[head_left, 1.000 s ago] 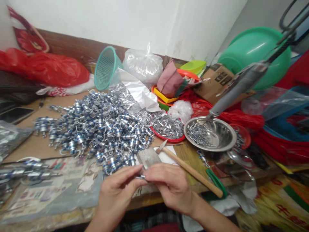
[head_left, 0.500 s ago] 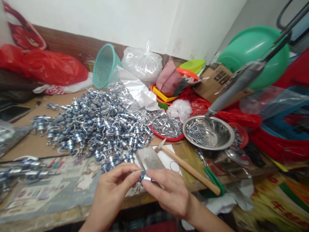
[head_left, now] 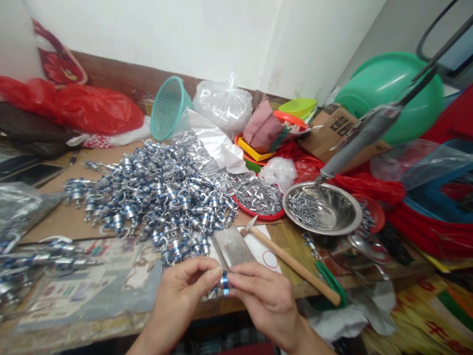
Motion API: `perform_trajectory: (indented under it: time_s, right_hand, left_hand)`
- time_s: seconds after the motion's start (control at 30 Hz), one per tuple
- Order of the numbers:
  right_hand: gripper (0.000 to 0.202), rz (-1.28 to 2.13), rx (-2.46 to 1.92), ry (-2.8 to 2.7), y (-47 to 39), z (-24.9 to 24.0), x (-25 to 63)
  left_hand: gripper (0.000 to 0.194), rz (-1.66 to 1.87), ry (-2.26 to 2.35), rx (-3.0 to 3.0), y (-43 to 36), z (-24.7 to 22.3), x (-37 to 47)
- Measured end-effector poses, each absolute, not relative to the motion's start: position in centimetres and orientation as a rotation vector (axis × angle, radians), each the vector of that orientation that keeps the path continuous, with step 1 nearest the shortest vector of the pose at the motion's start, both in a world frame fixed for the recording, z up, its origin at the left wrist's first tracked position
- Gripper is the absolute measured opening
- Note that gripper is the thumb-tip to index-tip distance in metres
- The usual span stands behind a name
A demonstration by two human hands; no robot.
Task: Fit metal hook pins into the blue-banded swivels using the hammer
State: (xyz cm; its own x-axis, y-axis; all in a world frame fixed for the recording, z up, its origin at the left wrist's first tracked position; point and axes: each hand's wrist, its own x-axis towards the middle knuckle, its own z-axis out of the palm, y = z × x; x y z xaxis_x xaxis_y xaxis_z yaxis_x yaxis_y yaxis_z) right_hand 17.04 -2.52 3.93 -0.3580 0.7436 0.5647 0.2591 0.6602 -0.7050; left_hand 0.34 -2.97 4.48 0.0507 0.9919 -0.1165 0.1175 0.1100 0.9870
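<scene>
At the table's front edge, a small blue-and-silver metal fitting [head_left: 225, 283] is pinched between my two hands. My left hand [head_left: 186, 291] is closed, its thumb and forefinger meeting at the fitting's upper left side. From the right, my right hand [head_left: 264, 296] is closed on the same fitting with thumb and fingertips. Fingers hide part of it. Just beyond my fingertips lies a grey metal block [head_left: 236, 246] on white paper. A large heap of similar blue-and-silver fittings [head_left: 158, 197] with rings covers the cardboard behind my left hand.
A hammer [head_left: 291, 259] with a wooden handle lies right of the block. Beyond it are a red tray [head_left: 258, 215] of small metal pieces, a steel bowl [head_left: 340, 212] with pins and a grey-handled tool [head_left: 354, 140]. More fittings [head_left: 48, 261] lie at the left.
The fitting has turned in my fingers, its blue band now more upright and more exposed. Both hands stay closed on it. The whole view has shifted slightly.
</scene>
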Motion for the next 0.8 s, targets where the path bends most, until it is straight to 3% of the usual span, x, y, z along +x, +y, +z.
perform_trajectory:
  time_s: [0.3, 0.43, 0.5, 0.57, 0.67, 0.8]
  right_hand:
    - [0.016, 0.847, -1.05, -1.72, -3.2, 1.5, 17.2]
    - [0.014, 0.869, -1.135, -1.837, -3.1, 1.8, 17.7]
    - [0.012, 0.893, -1.151, -1.981, -1.6, 2.7, 18.3]
    - [0.017, 0.723, -1.304, -2.124, 1.4, 3.7, 19.4]
    - [0.025, 0.172, -1.771, -2.137, 7.8, 4.3, 21.6]
    - [0.014, 0.12, -1.965, -2.229, 14.7, 2.7, 23.2]
  left_hand:
    - [0.024, 1.088, 1.239, 0.812, -3.9, 2.6, 2.1]
    - [0.061, 1.206, 1.124, 0.644, -4.2, 1.9, 2.8]
    - [0.065, 1.194, 1.116, 0.645, -3.9, 1.4, 2.7]
    - [0.064, 1.164, 1.082, 0.667, -3.2, 1.1, 2.4]
    - [0.057, 1.091, 1.034, 0.769, -1.7, 0.8, 1.6]
    - [0.042, 0.91, 0.965, 0.882, 0.1, 1.2, 1.1]
